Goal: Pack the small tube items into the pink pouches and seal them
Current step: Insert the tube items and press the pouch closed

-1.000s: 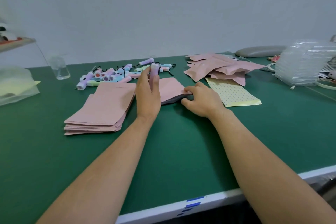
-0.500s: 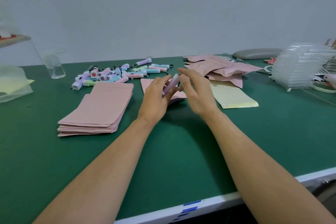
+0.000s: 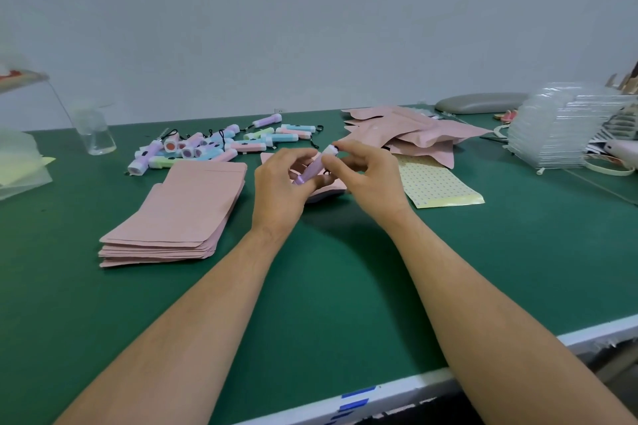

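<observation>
Together both hands [image 3: 281, 183] [image 3: 371, 176] pinch a purple tube [image 3: 316, 166].

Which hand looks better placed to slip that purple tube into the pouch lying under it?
Left, probably. The left hand grips the purple tube round its body; the right hand only pinches its white cap end. The pink pouch lies just beneath them.

Green worktop [image 3: 310, 304] in front of me, white edge [image 3: 397, 386] nearest me with blue tape marks [image 3: 357, 392]. Behind worktop: plain pale grey wall [image 3: 310, 10], evenly lit. Shelf [image 3: 20, 78] far left.
</observation>
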`<action>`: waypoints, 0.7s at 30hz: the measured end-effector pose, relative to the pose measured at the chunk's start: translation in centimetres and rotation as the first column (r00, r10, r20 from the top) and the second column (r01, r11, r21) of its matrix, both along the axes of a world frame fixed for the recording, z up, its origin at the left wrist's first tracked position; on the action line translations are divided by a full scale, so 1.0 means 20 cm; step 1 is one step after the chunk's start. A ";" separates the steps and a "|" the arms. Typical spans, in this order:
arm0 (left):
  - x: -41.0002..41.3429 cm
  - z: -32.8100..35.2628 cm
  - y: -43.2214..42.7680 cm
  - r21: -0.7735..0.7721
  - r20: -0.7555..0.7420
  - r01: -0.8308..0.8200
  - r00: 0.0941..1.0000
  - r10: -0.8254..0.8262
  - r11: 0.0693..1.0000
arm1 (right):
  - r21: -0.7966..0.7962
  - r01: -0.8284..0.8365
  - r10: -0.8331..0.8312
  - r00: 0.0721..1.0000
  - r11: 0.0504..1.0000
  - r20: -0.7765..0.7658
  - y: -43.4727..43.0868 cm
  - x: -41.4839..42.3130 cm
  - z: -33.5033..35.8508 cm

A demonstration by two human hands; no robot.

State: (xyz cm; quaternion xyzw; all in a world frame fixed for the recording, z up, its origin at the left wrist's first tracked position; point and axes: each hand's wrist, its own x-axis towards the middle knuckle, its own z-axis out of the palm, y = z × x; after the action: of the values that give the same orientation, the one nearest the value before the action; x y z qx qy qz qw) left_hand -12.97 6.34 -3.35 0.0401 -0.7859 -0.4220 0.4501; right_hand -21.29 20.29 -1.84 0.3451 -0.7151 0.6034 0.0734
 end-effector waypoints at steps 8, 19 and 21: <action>0.00 -0.01 -0.01 -0.049 0.022 0.029 0.999 -0.028 0.998 | -0.072 -0.090 0.098 0.989 0.993 0.112 0.02 0.01 0.01; -0.02 -0.02 -0.01 -0.148 0.132 0.060 0.990 -0.040 0.987 | -0.067 -0.090 0.100 0.984 0.994 0.149 0.01 0.02 0.02; -0.01 -0.01 -0.01 -0.142 0.175 0.072 0.983 -0.047 0.987 | -0.051 -0.102 0.109 0.978 0.994 0.175 0.00 0.01 0.01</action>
State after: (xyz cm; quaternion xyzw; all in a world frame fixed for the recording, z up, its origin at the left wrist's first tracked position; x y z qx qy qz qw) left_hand -13.22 6.19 -3.55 0.0192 -0.8517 -0.3708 0.3699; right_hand -21.18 20.27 -1.72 0.3257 -0.6868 0.6495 -0.0158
